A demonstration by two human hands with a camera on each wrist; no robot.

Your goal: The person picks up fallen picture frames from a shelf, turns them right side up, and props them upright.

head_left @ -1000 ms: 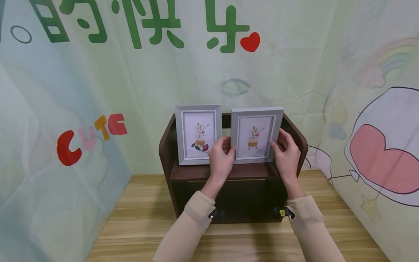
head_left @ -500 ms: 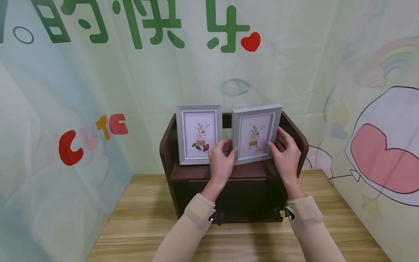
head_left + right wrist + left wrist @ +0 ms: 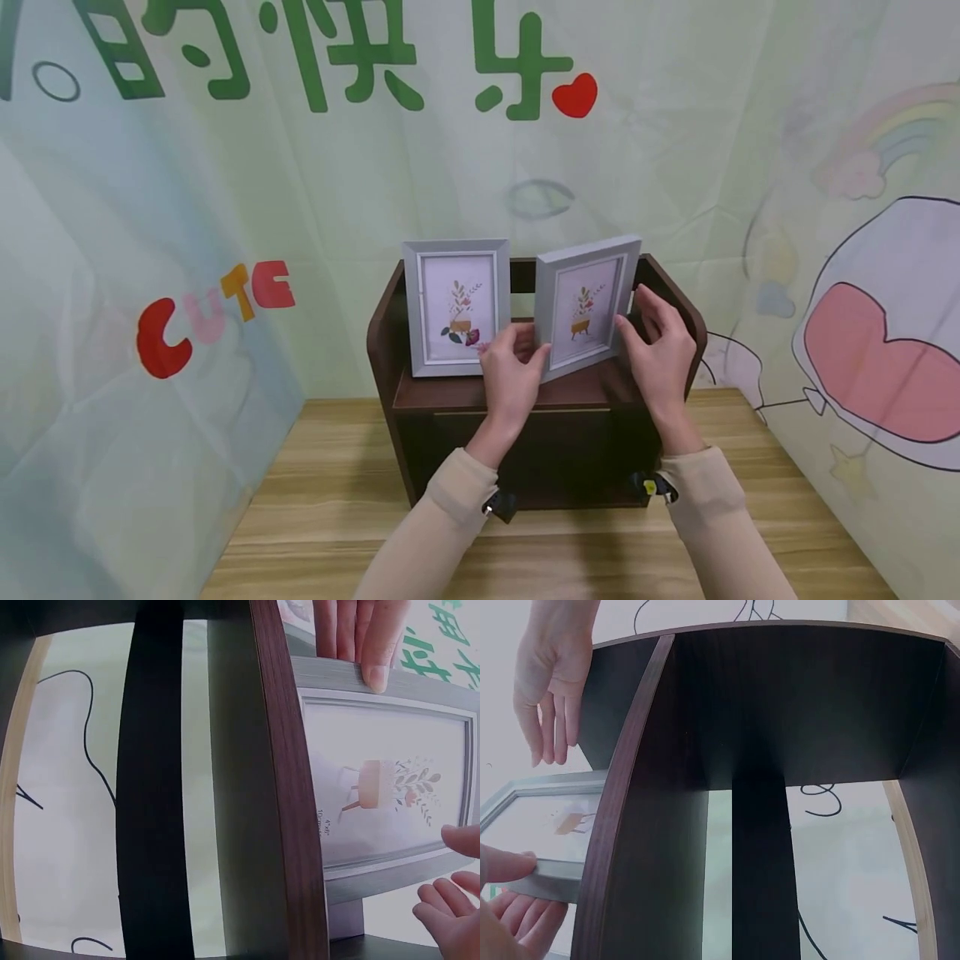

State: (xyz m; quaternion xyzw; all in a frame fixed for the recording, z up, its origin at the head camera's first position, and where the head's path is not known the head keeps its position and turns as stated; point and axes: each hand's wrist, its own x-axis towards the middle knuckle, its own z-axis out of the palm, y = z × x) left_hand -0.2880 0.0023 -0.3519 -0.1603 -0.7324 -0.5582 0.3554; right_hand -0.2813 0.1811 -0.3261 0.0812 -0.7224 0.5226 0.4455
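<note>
A grey picture frame [image 3: 581, 312] with a plant-in-pot print stands turned at an angle on the brown shelf unit's [image 3: 577, 389] upper board. My left hand [image 3: 512, 373] pinches its left side, thumb on the front and fingers curled behind. The right hand [image 3: 662, 354] is beside the frame's right side; its fingers are clear of the edge and relaxed, while the thumb [image 3: 459, 838] lies at the border in the right wrist view. Left of my left hand, a second grey picture frame [image 3: 456, 292] stands upright, with a dark red flower [image 3: 472, 337] at its lower part.
The shelf unit has raised side panels [image 3: 385, 333] and a dark lower compartment [image 3: 570, 458]. It stands on a wood-grain table [image 3: 330, 492]. A printed cloth backdrop [image 3: 360, 183] surrounds it at the back and both sides.
The right-hand picture frame has turned, its right side swinging back and its left side forward. My right fingers have come off its edge; the left hand keeps its pinch.
</note>
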